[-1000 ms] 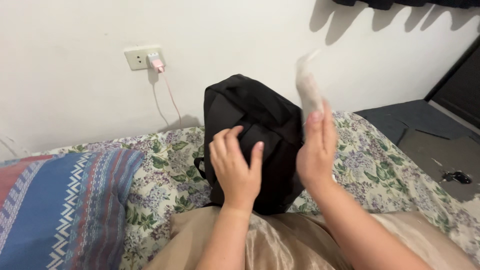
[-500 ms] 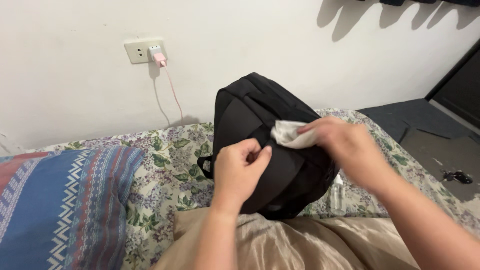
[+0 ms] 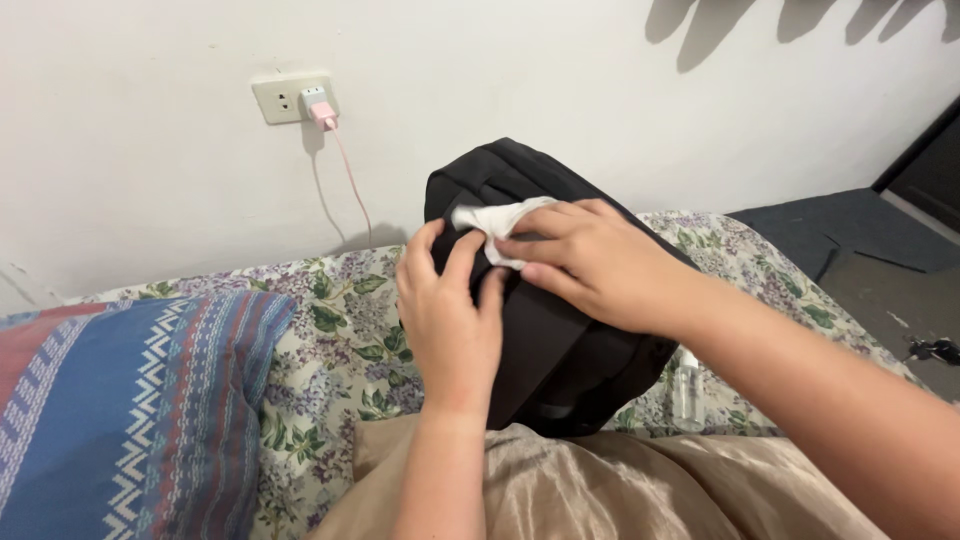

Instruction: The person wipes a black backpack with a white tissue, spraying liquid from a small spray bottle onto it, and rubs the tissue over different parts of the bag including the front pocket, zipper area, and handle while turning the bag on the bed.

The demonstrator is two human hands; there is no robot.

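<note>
A black backpack [image 3: 560, 340] stands upright on the flower-print bedsheet [image 3: 350, 340], its lower end against the person's lap, which is covered by a shiny beige cloth [image 3: 600, 490]. The left hand [image 3: 450, 310] lies flat on the front of the backpack, on its left side, fingers slightly spread and pressed to the fabric. The right hand [image 3: 600, 262] rests on the upper front of the backpack, just beside the left hand's fingertips, its fingers held together and pinching a crumpled white cloth [image 3: 492, 222] against the bag. The cloth sits near the top of the backpack, touching it.

Left of the backpack lies a striped blue and red pillow [image 3: 130, 400]. On the wall behind and to the left of the backpack is a socket [image 3: 290, 98] with a pink charger [image 3: 322, 108] plugged in, its cable hanging down. A small clear bottle [image 3: 687, 385] lies on the sheet just right of the backpack's base.
</note>
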